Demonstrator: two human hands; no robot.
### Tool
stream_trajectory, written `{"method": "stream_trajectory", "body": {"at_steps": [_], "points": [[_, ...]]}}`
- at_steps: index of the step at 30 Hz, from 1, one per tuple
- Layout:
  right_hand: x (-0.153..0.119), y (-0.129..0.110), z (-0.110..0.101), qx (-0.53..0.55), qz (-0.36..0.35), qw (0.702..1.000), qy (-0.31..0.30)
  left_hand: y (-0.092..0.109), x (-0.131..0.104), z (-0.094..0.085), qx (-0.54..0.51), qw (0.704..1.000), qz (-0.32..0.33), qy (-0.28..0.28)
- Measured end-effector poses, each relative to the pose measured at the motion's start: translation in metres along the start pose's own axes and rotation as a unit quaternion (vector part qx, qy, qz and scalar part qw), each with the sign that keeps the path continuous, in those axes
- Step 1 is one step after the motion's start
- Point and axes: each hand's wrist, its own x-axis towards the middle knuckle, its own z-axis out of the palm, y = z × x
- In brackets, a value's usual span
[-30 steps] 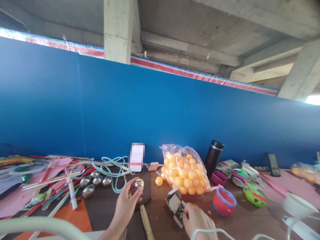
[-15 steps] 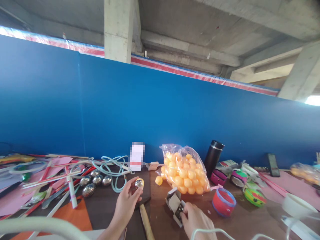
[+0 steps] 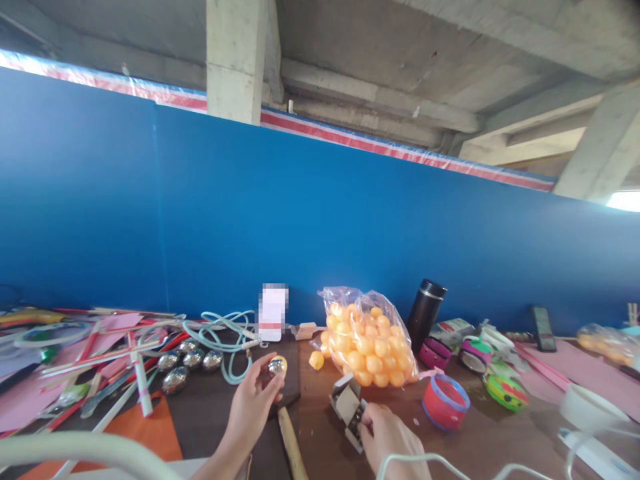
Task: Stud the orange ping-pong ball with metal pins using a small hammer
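A shiny silver ball with a yellow-orange edge is pinched between the thumb and fingers of my left hand, raised above the dark board. My right hand has its fingers bunched at the right side of a small cardboard box. That box lies with its flaps up and holds small dark metallic pieces; what the fingertips grip there is hidden. Between my hands lies a hammer, its wooden handle toward me. One loose orange ball rests beyond the box.
A clear bag of orange balls stands behind the box, near a black bottle. Several silver balls and a coiled pale-blue cord lie left. A red-and-blue tape roll sits right. White cable crosses the foreground.
The view shifts very slightly. My left hand keeps its hold on the silver ball, and my right hand stays at the small box with little visible movement.
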Motion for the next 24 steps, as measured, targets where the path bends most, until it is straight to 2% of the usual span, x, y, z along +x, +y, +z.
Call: {"method": "stream_trajectory", "body": {"at_steps": [24], "points": [[-0.0018, -0.0010, 0.0011, 0.030, -0.004, 0.999, -0.015, -0.0020, -0.0005, 0.0005, -0.018, 1.000, -0.005, -0.004]]}}
